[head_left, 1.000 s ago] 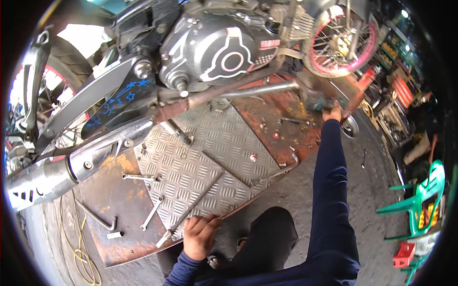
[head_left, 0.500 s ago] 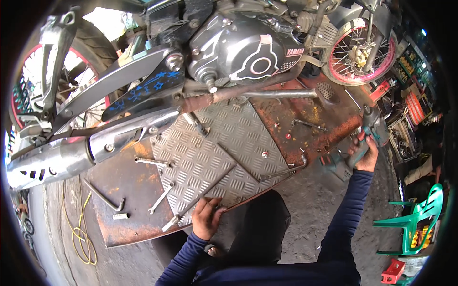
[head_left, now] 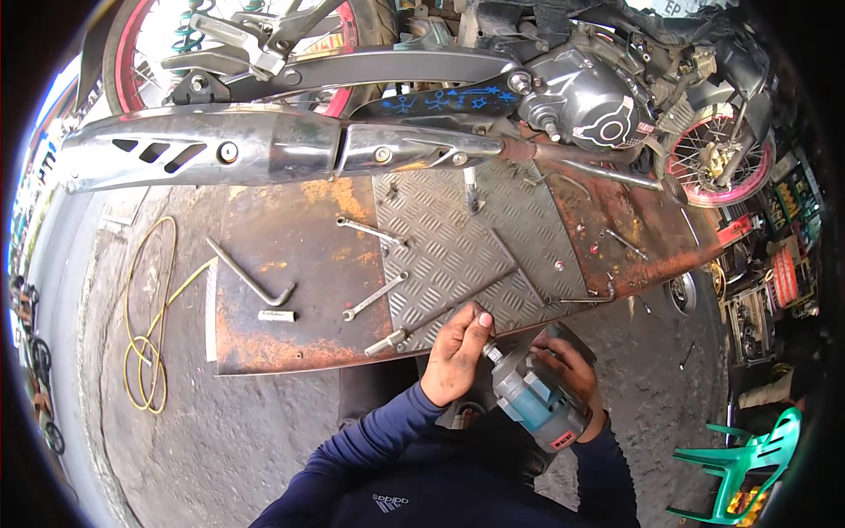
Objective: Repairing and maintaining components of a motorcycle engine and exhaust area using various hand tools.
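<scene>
My right hand (head_left: 576,374) is wrapped round a teal and grey cordless impact wrench (head_left: 531,400), held over my lap at the bench's near edge. The tool's nose points up and left toward my left hand (head_left: 456,354). Those left fingers are pinched together beside the nose; whatever is between them is hidden. Just beyond lies a long T-handle socket wrench (head_left: 462,302) on the ridged metal plate (head_left: 431,207). Left of it rest two combination wrenches (head_left: 376,297), a bent L-shaped bar (head_left: 251,271) and a short pale cylinder (head_left: 278,315).
A motorcycle stands across the far side, its silver exhaust (head_left: 299,150) and engine cover (head_left: 585,104) above the rusty bench (head_left: 308,352). Small bolts (head_left: 560,266) and another L-shaped wrench (head_left: 588,301) lie right. A yellow cord (head_left: 132,339) coils on the floor; a green chair (head_left: 739,458) stands right.
My right hand has brought the impact wrench in from the far right to my lap. My left hand has met its nose. The whole view has swung left.
</scene>
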`<state>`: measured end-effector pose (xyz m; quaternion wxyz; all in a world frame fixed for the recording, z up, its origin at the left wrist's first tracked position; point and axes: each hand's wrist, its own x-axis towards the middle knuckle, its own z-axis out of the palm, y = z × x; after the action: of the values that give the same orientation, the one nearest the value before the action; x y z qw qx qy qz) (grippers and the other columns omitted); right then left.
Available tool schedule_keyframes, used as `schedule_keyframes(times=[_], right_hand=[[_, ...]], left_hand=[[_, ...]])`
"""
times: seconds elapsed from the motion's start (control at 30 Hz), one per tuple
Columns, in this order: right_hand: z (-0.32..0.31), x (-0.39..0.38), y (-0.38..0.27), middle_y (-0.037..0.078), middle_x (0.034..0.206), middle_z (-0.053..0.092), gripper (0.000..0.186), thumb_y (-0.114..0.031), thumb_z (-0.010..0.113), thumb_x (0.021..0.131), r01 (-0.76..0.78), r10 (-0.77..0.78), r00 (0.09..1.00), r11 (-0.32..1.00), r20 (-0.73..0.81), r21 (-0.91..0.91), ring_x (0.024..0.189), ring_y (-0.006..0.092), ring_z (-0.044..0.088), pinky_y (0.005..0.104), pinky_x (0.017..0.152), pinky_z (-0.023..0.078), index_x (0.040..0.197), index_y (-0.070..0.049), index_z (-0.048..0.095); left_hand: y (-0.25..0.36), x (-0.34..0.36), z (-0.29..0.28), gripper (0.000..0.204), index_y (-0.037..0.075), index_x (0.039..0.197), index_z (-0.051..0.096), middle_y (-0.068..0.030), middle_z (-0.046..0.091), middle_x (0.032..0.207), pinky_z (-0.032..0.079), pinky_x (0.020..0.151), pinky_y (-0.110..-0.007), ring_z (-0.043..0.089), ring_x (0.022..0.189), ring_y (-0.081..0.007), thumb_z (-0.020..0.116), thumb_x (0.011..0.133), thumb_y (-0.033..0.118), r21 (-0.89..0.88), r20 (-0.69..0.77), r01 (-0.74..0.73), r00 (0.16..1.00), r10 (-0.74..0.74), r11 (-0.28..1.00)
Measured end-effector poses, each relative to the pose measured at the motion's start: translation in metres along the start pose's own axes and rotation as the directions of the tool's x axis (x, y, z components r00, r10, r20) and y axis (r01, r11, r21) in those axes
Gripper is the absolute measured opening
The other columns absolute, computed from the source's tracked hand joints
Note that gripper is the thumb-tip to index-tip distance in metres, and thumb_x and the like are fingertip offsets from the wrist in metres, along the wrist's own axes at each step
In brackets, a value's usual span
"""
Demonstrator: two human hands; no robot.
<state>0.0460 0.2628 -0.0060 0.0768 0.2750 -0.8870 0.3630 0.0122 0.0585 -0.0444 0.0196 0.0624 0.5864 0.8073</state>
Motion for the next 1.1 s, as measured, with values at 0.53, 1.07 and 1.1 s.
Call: schedule_keyframes(times=[0.53,1.07,1.1], right_hand=[[0.095,0.111,0.010,0.021,0.117,0.063,0.080,-0.034,0.076,0.073,0.082,-0.154,0.917,0.976,-0.368,-0.203,0.093,0.0422,0.064,0.0443,0.080,0.052,0.140,0.000,0.047],[0.117,0.168,-0.008,0.022,0.109,0.067,0.057,-0.014,0.079,0.069,-0.069,0.000,0.871,0.990,-0.492,-0.121,0.093,0.0400,0.067,0.0420,0.081,0.053,0.122,0.001,0.060],[0.119,0.169,-0.011,0.023,0.111,0.066,0.061,-0.016,0.079,0.069,-0.115,-0.018,0.858,0.967,-0.513,-0.226,0.097,0.0418,0.067,0.0428,0.083,0.053,0.124,0.001,0.059]], left_hand=[[-0.002,0.158,-0.109,0.023,0.008,0.117,0.056,-0.0054,0.064,0.099,0.051,0.079,-0.037,0.062,0.089,-0.0187,0.051,0.098,0.021,-0.626,-0.012,-0.032,0.999,0.031,0.779],[-0.021,0.235,-0.151,0.028,0.008,0.120,0.060,-0.0066,0.065,0.117,0.053,0.083,-0.041,0.063,0.100,-0.0208,0.061,0.097,0.023,-0.547,-0.080,-0.273,0.958,0.275,0.792],[-0.026,0.240,-0.154,0.029,0.008,0.120,0.060,-0.0063,0.065,0.116,0.054,0.083,-0.041,0.064,0.100,-0.0207,0.061,0.097,0.024,-0.317,-0.095,-0.435,0.899,0.428,0.843]])
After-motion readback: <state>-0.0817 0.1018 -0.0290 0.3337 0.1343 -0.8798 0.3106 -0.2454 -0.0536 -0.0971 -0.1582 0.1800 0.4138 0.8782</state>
